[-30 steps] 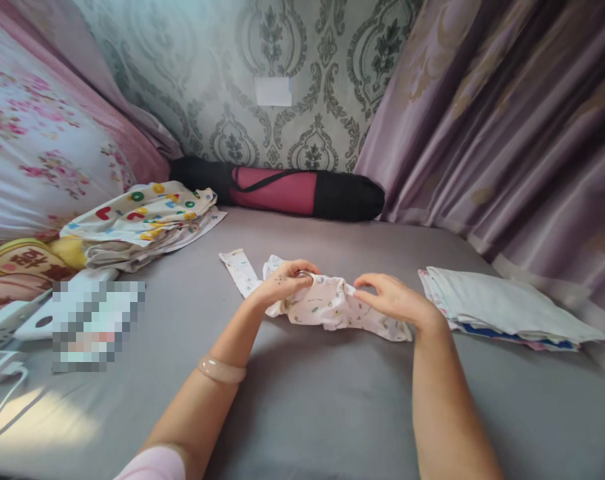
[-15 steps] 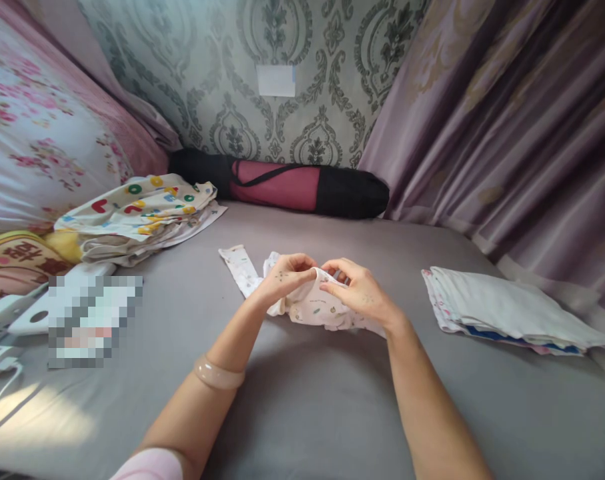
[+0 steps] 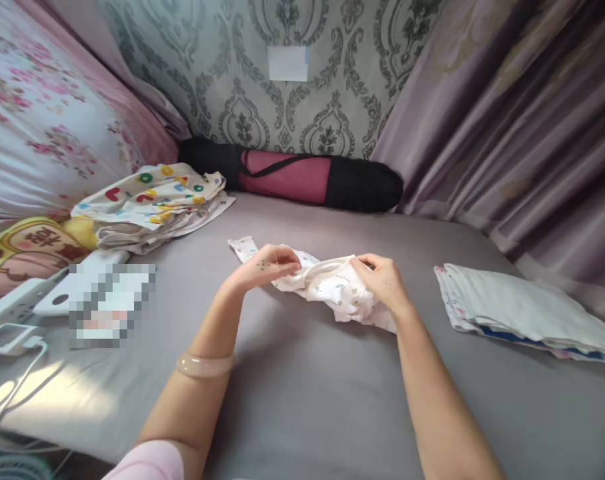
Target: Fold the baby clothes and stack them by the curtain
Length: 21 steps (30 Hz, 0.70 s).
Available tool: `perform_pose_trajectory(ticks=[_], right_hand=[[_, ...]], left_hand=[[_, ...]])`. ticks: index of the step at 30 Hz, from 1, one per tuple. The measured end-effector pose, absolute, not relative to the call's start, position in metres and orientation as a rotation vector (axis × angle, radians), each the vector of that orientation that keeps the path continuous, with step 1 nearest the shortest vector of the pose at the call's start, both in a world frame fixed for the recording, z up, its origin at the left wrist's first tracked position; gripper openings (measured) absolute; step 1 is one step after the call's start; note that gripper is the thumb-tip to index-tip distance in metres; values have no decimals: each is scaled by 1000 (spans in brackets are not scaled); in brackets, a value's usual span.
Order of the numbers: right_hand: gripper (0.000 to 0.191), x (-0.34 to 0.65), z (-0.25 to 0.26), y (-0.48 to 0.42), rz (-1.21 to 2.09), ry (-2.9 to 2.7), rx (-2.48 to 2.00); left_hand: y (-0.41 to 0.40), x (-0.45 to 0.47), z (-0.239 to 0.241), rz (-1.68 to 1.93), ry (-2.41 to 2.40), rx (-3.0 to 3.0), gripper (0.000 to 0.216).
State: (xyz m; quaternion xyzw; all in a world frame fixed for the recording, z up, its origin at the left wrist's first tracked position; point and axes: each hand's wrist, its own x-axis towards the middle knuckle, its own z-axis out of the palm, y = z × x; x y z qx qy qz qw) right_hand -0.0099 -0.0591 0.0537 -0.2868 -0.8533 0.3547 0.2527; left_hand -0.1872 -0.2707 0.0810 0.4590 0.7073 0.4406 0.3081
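Two bare hands on one little garment right now, watching over the head feed from my end. Left hand [image 3: 265, 270]: grip looks closed to me, thumb and fingertips pinching the fabric at one end of the neckline. Right hand [image 3: 385, 280]: grip is clenched on the other end, thumb and fingers nipping the edge so the neckline stands a bit raised between the two.

The thing itself is a white printed garment [image 3: 339, 290], bunched up mid-sheet, with one sleeve [image 3: 242, 249] poking out past the left hand and another bit lying under the right wrist. It's all on a gray sheet [image 3: 322, 400].

Off to the right, well apart, I've got a folded stack of cloth [image 3: 527, 303], pale on top with some blue showing underneath. Over on the left there's a looser pile [image 3: 152, 197] with a bright print, and near it a yellow plush [image 3: 37, 243] and a white power strip [image 3: 17, 303]. Long black and pink bag [image 3: 287, 177] runs along the back below the patterned wall [image 3: 327, 113]. Pale bangle [image 3: 205, 365] on the left forearm, btw.
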Motion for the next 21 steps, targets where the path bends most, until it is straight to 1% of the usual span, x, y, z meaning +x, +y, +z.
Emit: perform_pose_trajectory(ticks=[2,4,8,13,21], right_hand=[[31,-9,49,-53,974,-2289,-824],[32,-9,44,-48,975,-2267,-844],[35,-7,36,-38,979,-2248,-862],[34,-7,33,-32,994,-2245,-863],[35,-7,37,-34,1035,-2256,-838]], left_hand=[[-271,-185,81,997,1849,1308,29],[-268,-182,76,919,1917,1401,27],[-254,-182,51,974,2193,1530,30],[-243,-189,23,1036,2356,1581,19],[-244,-194,20,1119,2396,1586,5]])
